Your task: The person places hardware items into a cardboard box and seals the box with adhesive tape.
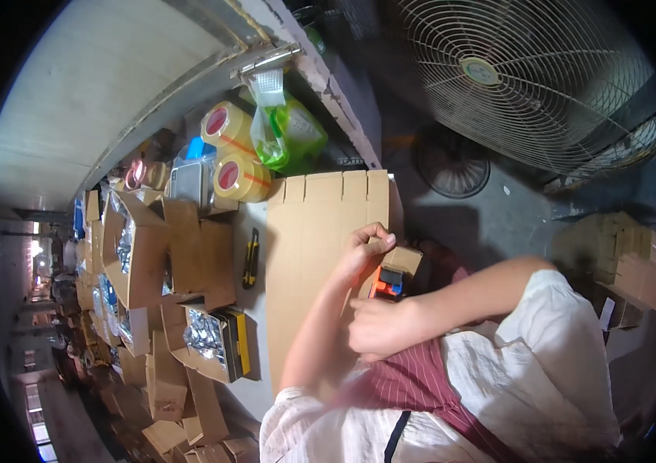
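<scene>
Two hands on small box (404, 261) at cardboard sheet (320, 255) edge: left hand (365, 245) fingers pinching it, right hand (382, 328) fingers unclear; box may slip off.

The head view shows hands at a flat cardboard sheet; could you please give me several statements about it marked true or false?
1. The left hand rests its fingers on a small cardboard box. True.
2. The right hand holds a pair of scissors. False: it is by an orange and black tool; its grip is not clear.
3. Two rolls of yellowish tape lie beyond the flat cardboard sheet. True.
4. A yellow and black utility knife lies on top of the sheet. False: it lies beside it, on the table.
5. A large fan stands behind the table. True.
</scene>
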Demonstrator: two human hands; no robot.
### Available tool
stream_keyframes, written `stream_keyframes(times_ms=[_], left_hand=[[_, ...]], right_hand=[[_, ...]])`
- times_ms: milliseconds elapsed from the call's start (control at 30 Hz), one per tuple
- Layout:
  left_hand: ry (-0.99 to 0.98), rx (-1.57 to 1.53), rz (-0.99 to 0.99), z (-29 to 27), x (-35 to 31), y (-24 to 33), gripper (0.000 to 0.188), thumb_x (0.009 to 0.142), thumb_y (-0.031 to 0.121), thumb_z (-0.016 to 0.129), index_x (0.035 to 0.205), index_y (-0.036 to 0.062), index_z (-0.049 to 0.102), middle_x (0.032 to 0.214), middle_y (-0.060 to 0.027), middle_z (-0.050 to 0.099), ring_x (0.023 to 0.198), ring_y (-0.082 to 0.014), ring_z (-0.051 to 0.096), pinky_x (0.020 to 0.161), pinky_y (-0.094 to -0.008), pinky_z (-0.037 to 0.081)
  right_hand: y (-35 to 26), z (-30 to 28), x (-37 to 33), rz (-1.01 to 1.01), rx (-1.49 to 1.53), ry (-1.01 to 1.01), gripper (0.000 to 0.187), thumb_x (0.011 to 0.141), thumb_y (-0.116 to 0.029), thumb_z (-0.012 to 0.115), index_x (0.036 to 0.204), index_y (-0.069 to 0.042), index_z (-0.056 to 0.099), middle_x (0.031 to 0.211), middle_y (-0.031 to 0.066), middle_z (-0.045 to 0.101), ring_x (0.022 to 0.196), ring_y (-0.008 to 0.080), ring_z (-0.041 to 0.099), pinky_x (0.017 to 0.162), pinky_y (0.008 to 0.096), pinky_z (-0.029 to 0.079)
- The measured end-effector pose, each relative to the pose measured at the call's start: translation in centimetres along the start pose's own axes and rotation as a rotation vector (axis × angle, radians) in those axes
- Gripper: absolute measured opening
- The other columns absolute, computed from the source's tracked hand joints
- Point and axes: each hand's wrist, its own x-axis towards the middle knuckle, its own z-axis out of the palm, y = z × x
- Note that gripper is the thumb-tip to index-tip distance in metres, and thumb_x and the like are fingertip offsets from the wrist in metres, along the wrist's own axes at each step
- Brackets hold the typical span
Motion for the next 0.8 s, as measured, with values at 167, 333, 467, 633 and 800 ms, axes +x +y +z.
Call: stream_keyframes(times_ms=[167,333,467,633,800], left_hand=[[0.298,0.17,0.108,6.3,-5.7,2.4,0.009,0.097,0.006,0.069,0.094,0.0038,0.061,0.092,-0.0048,0.065,0.084,-0.0148,0.064,0.075,-0.0307,0.053],[0.089,0.114,0.041,3.4,-5.7,3.3,0.038,0.099,0.022,0.06,0.13,-0.0003,0.061,0.115,-0.0102,0.07,0.105,-0.0205,0.069,0.095,-0.0384,0.056],[0.026,0.046,0.053,4.8,-6.7,4.2,0.043,0.094,0.015,0.055,0.13,-0.0084,0.059,0.123,-0.0169,0.069,0.112,-0.0231,0.068,0.103,-0.0346,0.051],[0.054,0.21,0.08,5.4,-7.1,4.2,0.028,0.09,0.012,0.052,0.114,-0.0006,0.06,0.11,-0.0058,0.065,0.102,-0.014,0.059,0.094,-0.0272,0.045],[0.055,0.362,0.081,5.6,-7.1,4.6,0.022,0.085,0.016,0.052,0.104,0.0056,0.056,0.117,-0.0046,0.055,0.109,-0.0141,0.053,0.099,-0.0272,0.039]], right_hand=[[3.0,-12.5,-3.0,-0.016,0.322,-0.161,0.029,0.082,-0.025,0.061,0.081,0.002,0.072,0.071,0.0148,0.07,0.065,0.0267,0.067,0.061,0.0385,0.051],[9.1,-20.9,-9.8,0.213,0.525,-0.173,0.063,0.089,-0.059,0.075,0.074,0.002,0.071,0.06,0.005,0.062,0.056,0.0144,0.056,0.053,0.0326,0.044],[7.8,-20.2,-9.2,0.409,0.343,-0.268,0.063,0.08,-0.061,0.081,0.074,0.001,0.073,0.059,0.0046,0.062,0.055,0.0167,0.057,0.052,0.0335,0.045],[10.1,-19.9,-10.8,0.341,0.477,-0.1,0.052,0.072,-0.047,0.088,0.062,-0.001,0.065,0.055,0.0032,0.056,0.052,0.0176,0.05,0.053,0.0313,0.041],[14.2,-21.5,-16.6,0.321,0.354,0.053,0.056,0.07,-0.047,0.086,0.056,0.0,0.059,0.051,0.005,0.052,0.055,0.0226,0.046,0.064,0.0341,0.042]])
